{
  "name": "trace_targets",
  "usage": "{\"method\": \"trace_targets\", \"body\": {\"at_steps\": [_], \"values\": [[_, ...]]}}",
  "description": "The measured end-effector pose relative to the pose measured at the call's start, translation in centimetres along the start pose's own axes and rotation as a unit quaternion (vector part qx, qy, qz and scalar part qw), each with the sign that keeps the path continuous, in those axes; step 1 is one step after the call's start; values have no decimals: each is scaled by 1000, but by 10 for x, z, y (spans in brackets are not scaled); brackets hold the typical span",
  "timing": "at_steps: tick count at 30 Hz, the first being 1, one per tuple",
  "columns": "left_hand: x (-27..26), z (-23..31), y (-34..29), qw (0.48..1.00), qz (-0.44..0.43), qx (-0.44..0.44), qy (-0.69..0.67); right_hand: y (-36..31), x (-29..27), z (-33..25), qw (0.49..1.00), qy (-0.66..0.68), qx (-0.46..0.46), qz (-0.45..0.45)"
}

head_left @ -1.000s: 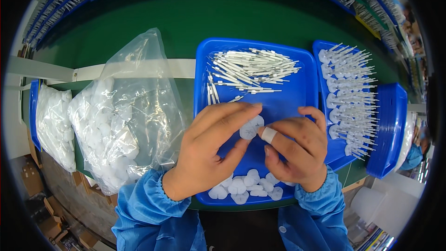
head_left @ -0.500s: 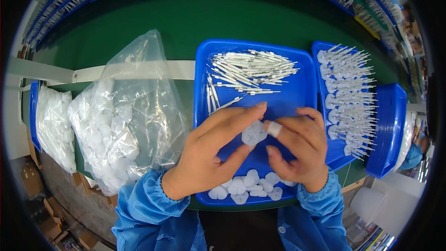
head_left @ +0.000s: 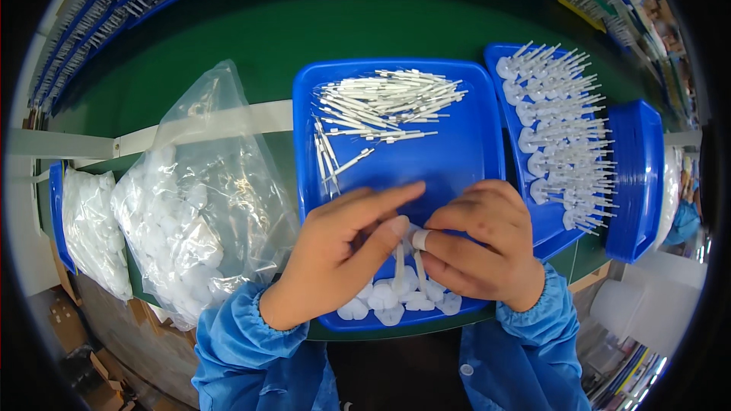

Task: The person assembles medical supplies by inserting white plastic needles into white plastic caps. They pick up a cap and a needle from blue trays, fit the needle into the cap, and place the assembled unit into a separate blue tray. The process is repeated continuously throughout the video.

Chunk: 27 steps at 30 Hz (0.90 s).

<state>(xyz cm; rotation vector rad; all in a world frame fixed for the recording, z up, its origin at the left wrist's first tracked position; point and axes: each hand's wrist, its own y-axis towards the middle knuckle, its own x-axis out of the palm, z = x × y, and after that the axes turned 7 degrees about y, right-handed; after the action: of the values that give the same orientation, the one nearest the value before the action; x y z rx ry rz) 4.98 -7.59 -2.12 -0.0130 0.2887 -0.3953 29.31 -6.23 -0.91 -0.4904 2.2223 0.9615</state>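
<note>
Over the near half of a blue tray, both my hands meet at a translucent white plastic piece. Slender white parts of it point down between the hands; its upper end is mostly covered by fingers. My left hand pinches it between thumb and fingers, the index finger stretched out above. My right hand, with white tape round one finger, is closed at its other side; its fingertips are partly hidden. Below lie several loose white scalloped discs. Thin white rods are heaped at the tray's far end.
Left of the tray stands a clear bag of white pieces, with another filled bag beyond. To the right, a blue tray carries rows of discs with rods, beside stacked blue trays. More filled trays line the green table's far edge.
The disc that faced up in my left fingers has turned, and slender white parts now show below it. My right hand has come in and its fingers have closed. The view has shifted slightly.
</note>
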Motion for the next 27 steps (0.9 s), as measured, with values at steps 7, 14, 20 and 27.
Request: {"method": "trace_targets", "body": {"at_steps": [7,14,20,27], "values": [[21,-4,1,943,44,109,312,-41,6,4,987,-8,131,-88],[24,-3,4,951,6,134,278,-42,5,-2,991,-14,123,-47],[23,-3,15,935,-43,132,327,-48,5,-2,985,-36,141,-96],[23,23,0,952,2,34,305,-82,-26,-14,979,-59,161,110]]}}
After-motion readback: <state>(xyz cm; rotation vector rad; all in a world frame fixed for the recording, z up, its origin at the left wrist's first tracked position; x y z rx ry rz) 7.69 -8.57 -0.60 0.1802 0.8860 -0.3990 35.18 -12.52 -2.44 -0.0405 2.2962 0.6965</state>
